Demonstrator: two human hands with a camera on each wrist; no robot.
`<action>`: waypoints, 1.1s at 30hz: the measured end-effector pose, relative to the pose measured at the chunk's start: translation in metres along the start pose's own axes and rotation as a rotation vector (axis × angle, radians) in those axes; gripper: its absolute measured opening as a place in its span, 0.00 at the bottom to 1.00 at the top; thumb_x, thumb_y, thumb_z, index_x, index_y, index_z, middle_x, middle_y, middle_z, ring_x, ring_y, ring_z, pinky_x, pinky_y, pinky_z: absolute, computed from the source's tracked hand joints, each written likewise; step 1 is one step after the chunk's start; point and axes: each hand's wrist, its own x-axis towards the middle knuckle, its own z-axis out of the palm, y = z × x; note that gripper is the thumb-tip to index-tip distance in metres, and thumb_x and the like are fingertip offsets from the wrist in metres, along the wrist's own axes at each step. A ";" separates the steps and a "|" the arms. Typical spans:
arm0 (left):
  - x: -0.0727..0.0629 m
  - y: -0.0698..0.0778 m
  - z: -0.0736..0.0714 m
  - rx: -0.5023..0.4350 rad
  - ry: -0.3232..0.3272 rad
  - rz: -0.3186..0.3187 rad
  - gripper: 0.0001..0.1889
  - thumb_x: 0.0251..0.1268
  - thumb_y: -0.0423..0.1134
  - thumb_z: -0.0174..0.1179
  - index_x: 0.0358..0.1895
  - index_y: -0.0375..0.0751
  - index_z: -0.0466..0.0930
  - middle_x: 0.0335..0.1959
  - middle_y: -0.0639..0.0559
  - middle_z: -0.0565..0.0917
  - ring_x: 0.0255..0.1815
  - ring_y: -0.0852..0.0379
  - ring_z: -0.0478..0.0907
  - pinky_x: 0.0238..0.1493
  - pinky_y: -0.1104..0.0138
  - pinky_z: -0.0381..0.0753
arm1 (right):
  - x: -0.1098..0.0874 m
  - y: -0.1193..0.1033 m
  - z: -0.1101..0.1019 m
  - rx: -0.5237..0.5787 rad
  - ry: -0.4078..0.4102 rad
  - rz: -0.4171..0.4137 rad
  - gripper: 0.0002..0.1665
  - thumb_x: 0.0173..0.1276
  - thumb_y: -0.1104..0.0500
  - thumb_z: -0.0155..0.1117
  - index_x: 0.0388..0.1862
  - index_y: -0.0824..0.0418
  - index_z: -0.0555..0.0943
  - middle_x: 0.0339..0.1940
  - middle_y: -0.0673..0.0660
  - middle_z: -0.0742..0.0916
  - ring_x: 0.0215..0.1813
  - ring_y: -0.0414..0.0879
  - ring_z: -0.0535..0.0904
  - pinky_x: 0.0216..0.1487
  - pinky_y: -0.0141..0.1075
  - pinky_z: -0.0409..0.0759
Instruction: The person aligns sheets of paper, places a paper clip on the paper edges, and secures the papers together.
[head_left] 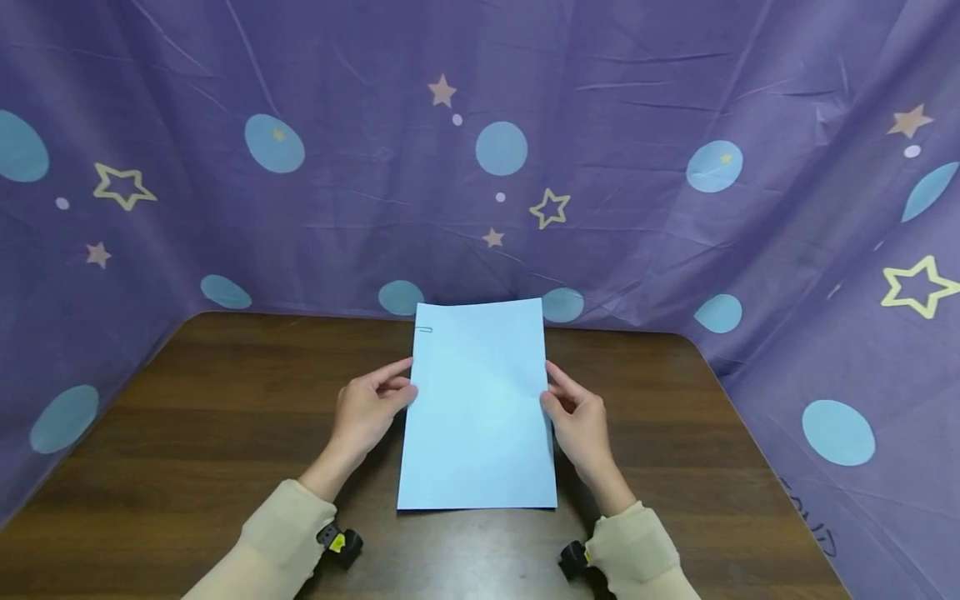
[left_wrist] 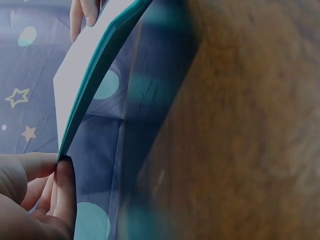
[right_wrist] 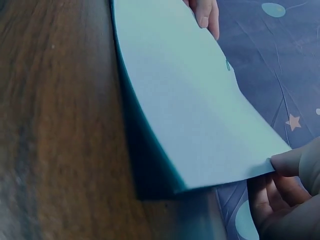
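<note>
A light blue stack of paper is held up between both hands, its near edge raised off the table, as the side views show. Near the top of its left edge sits a small paper clip. My left hand pinches the left edge between thumb and fingers. On the opposite edge, my right hand pinches with the thumb on top and fingers beneath. In the left wrist view the paper's edge looks layered and bowed. The right wrist view has the broad face of the paper curving.
A brown wooden table lies under the hands. Behind it and on both sides hangs a purple cloth with stars and blue dots. Black wrist devices are strapped over the light sleeves.
</note>
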 end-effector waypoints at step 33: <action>0.017 -0.003 -0.003 0.074 -0.158 -0.051 0.25 0.68 0.35 0.68 0.68 0.40 0.83 0.41 0.50 0.92 0.36 0.57 0.89 0.40 0.67 0.85 | 0.016 0.008 0.004 -0.187 -0.139 0.054 0.27 0.74 0.66 0.69 0.71 0.58 0.82 0.41 0.54 0.91 0.46 0.47 0.83 0.42 0.31 0.81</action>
